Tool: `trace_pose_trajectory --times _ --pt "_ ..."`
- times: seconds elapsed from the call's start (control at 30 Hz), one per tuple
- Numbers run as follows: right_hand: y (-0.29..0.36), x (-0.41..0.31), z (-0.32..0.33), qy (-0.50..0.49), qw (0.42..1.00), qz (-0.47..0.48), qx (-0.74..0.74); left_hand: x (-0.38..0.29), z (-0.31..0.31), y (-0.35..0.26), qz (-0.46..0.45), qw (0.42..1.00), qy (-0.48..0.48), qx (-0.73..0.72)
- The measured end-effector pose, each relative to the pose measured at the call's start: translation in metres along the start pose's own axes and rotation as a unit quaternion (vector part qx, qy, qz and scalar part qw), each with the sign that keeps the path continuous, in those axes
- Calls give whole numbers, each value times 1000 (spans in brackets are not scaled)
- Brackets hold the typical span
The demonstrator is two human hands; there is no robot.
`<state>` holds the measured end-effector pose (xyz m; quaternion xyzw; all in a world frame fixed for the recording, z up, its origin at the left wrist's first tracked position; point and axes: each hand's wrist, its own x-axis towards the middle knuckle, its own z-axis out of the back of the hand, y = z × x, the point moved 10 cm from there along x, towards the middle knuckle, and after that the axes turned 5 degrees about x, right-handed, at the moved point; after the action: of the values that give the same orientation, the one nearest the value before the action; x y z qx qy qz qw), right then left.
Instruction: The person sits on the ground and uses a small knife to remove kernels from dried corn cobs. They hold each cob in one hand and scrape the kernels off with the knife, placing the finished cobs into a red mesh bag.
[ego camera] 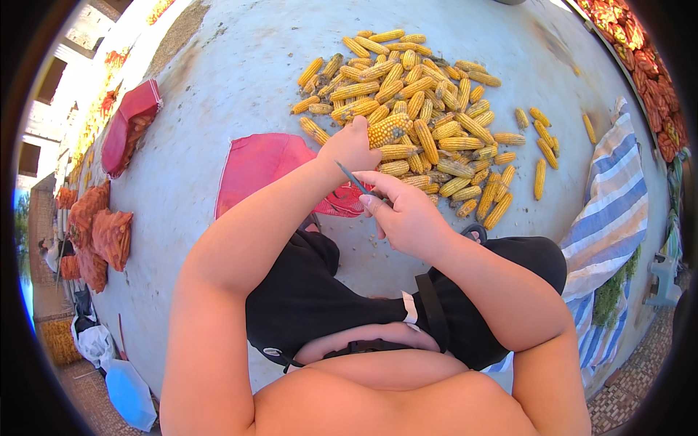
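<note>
My left hand [351, 144] is closed around the end of a yellow ear of corn [389, 130] at the left edge of a heap of husked corn ears [461, 143]. Just below and to the right, my right hand [406, 210] grips a thin, dark, pointed tool [351, 177], its tip directed up and left toward my left wrist. The tool's exact kind cannot be told. A red mesh sack [262, 166] lies on the concrete ground beneath my left forearm, partly hidden by it.
Several loose ears [540, 179] lie right of the heap. A striped cloth sheet [611, 201] is spread at the right. Leftward are another red sack [122, 128], filled orange mesh bags [112, 234] and a blue object [130, 393]. A person [52, 253] is at the far left.
</note>
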<state>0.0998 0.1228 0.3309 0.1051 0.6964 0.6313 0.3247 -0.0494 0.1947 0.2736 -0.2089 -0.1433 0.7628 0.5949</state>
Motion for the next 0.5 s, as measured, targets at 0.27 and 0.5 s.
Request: trace_pose_trajectory --times 0.27,0.5 --pt "35 -40 -40 61 971 212 -94 13 -22 -38 -16 992 34 124" --pt "-3 -16 11 -72 991 77 -84 28 -41 -29 5 997 -3 80"
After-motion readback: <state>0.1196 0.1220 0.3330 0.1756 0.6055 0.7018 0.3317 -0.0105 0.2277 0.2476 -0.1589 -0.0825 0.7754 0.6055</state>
